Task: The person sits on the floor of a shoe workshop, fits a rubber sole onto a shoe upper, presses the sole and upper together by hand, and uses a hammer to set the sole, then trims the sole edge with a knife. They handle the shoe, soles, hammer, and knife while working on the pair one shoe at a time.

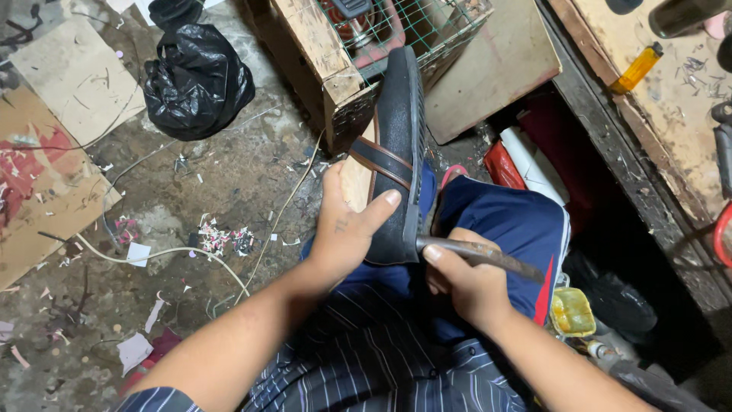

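Two hands busy: my left hand [347, 229] wraps the light, bendy black slip-on shoe [396, 152] mid-body, right hand [465, 282] fingers closed round a rusty metal tool [488, 257] at its sole edge.

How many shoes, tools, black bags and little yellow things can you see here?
Shoes: 1, the black shoe in the left hand
Tools: 1, the metal tool in the right hand
Black bags: 1, the black bag
Yellow things: 2, the yellow lighter and yellow tub
Total: 5
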`<action>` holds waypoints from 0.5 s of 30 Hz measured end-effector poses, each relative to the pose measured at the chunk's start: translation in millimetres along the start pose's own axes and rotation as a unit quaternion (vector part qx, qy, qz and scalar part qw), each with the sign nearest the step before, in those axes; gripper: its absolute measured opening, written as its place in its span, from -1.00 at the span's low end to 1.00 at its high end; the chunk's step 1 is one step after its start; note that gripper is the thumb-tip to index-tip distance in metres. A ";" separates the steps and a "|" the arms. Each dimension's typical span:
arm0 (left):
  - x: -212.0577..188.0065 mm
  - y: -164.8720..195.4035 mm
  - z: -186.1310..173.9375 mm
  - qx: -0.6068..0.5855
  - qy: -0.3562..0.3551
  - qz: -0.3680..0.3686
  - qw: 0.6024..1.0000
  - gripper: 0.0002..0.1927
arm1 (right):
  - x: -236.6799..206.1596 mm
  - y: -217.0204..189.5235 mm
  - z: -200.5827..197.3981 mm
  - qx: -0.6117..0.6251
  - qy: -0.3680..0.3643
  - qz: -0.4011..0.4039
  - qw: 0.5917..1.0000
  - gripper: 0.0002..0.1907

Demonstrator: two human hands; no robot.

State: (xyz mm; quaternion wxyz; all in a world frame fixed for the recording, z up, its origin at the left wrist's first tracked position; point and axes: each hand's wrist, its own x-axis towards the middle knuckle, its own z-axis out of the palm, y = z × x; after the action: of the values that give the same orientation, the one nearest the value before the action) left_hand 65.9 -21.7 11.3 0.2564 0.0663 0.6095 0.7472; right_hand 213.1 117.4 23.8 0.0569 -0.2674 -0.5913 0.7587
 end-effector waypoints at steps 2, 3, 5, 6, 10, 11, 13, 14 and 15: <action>3.6 1.8 0.1 0.025 -0.008 0.043 0.999 -0.23 | 3.2 -4.3 1.7 -0.106 0.014 -0.029 0.994 -0.70; 5.4 3.7 -0.2 0.039 -0.013 0.063 0.997 -0.24 | 5.5 -6.6 1.6 -0.144 0.013 -0.038 0.989 -0.68; 7.3 7.8 -0.3 0.113 0.010 0.047 0.992 -0.23 | 10.4 -11.7 -2.3 -0.180 0.006 -0.022 0.983 -0.67; 9.8 9.6 0.2 0.148 0.023 0.043 0.988 -0.23 | 12.2 -14.3 -5.2 -0.177 -0.001 0.000 0.984 -0.68; 14.5 10.6 1.4 0.111 0.001 0.034 0.993 -0.29 | 16.9 -22.5 -15.9 -0.043 -0.024 0.061 0.997 -0.75; 15.5 9.2 2.4 0.071 -0.005 0.028 0.997 -0.30 | 17.1 -23.7 -16.3 -0.023 -0.026 0.053 0.998 -0.74; 14.9 6.2 1.3 0.021 -0.013 0.014 1.000 -0.30 | 16.5 -24.8 -15.4 0.019 -0.027 0.038 0.999 -0.73; 15.8 4.7 1.4 0.011 -0.016 0.010 1.000 -0.29 | 16.1 -24.7 -14.0 0.036 -0.021 0.028 0.999 -0.74; 17.2 3.9 0.4 0.000 -0.020 0.008 1.000 -0.28 | 16.1 -24.2 -11.6 0.053 -0.016 0.014 0.998 -0.74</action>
State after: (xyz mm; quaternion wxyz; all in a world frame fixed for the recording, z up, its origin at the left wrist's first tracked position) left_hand 50.0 -13.9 11.4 0.2627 0.0866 0.6037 0.7477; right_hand 199.3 141.1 39.0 0.0511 -0.2602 -0.5472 0.7939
